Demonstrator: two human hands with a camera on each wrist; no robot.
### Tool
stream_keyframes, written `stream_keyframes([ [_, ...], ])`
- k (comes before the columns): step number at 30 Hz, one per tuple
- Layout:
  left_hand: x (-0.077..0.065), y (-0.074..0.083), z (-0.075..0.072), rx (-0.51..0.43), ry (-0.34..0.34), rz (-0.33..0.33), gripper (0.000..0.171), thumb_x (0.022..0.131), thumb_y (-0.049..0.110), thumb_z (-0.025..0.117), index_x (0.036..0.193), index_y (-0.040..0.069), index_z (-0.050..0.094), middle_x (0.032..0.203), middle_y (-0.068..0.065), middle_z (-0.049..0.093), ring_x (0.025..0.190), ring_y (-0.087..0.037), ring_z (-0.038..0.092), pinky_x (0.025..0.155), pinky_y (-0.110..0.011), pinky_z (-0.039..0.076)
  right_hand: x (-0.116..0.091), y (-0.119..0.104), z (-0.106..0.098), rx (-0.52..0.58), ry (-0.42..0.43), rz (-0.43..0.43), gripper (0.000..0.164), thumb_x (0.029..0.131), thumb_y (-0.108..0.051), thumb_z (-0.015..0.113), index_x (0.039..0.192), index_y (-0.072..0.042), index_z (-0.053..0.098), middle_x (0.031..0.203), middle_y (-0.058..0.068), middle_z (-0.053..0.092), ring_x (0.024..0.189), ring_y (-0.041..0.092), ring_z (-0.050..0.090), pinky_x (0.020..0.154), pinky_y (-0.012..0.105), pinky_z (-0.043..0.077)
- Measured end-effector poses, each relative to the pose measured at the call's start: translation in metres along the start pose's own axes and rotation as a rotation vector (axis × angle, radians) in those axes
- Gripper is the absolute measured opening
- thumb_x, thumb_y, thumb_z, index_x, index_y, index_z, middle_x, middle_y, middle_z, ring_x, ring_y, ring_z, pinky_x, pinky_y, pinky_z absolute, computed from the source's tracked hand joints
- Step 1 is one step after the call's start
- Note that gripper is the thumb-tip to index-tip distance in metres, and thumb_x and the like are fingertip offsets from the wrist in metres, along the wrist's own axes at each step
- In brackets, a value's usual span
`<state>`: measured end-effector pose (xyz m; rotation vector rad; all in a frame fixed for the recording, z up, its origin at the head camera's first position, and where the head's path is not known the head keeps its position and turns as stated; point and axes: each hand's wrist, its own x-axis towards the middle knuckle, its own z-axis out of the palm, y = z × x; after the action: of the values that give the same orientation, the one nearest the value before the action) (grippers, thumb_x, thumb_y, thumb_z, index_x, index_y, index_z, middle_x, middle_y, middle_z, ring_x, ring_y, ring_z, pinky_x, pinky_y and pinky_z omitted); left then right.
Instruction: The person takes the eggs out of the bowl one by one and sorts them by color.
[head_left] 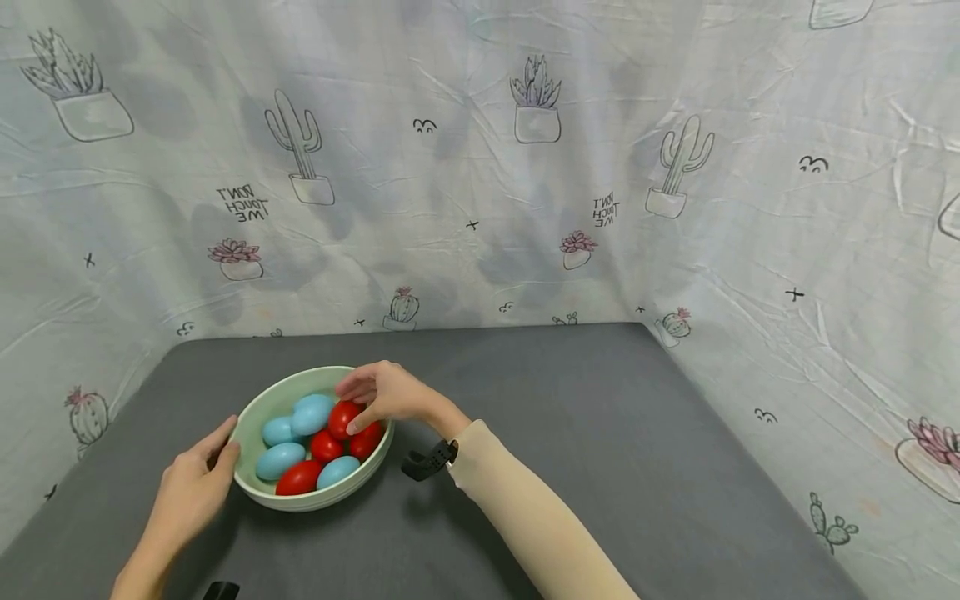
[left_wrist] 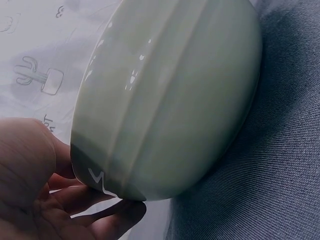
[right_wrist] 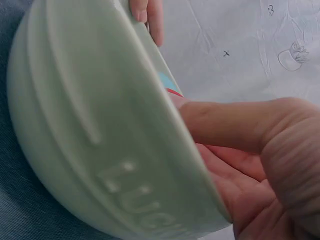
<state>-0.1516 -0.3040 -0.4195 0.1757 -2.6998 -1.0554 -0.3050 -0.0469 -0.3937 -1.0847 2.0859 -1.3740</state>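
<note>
A pale green bowl (head_left: 251,412) stands on the dark cloth, with light blue eggs (head_left: 281,461) and red eggs (head_left: 300,478) in it. My left hand (head_left: 191,483) grips the bowl's left side; in the left wrist view its thumb is at the rim and its fingers lie against the outer wall. Reaching over the right rim, my right hand (head_left: 393,394) holds a red egg (head_left: 344,418) between thumb and fingers, on top of the other eggs. In the right wrist view the bowl wall (right_wrist: 100,100) with raised letters hides most of that egg.
Dark grey cloth (head_left: 600,467) covers the table, reaching far to the right of the bowl. A pale sheet (head_left: 472,167) printed with cacti hangs behind and along both sides. A black strap (head_left: 429,461) is on the right wrist.
</note>
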Motion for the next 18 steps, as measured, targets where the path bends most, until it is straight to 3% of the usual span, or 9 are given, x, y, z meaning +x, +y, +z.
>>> stream_keyframes([
  [8,-0.0022,-0.0007,0.0003,0.005,-0.017,-0.012,0.055,0.107,0.031,0.036,0.150,-0.002,0.034,0.137,-0.037,0.043,0.125,-0.057,0.038,0.090,-0.068,0.035,0.0061,-0.0010,0.0004,-0.107,-0.063,0.011,0.054,0.071,-0.010,0.090,0.119,-0.004,0.067,0.113,-0.003,0.069,0.099,0.001,0.063,0.084,0.017,0.049],
  [18,-0.0032,-0.0017,-0.0001,0.001,0.000,-0.002,0.055,0.107,0.030,0.036,0.150,-0.004,0.034,0.135,-0.037,0.045,0.123,-0.057,0.041,0.090,-0.068,0.037,0.0072,-0.0014,0.0007,-0.117,-0.063,-0.028,0.048,0.073,-0.008,0.088,0.117,-0.003,0.068,0.108,-0.005,0.070,0.097,0.001,0.064,0.085,0.019,0.050],
])
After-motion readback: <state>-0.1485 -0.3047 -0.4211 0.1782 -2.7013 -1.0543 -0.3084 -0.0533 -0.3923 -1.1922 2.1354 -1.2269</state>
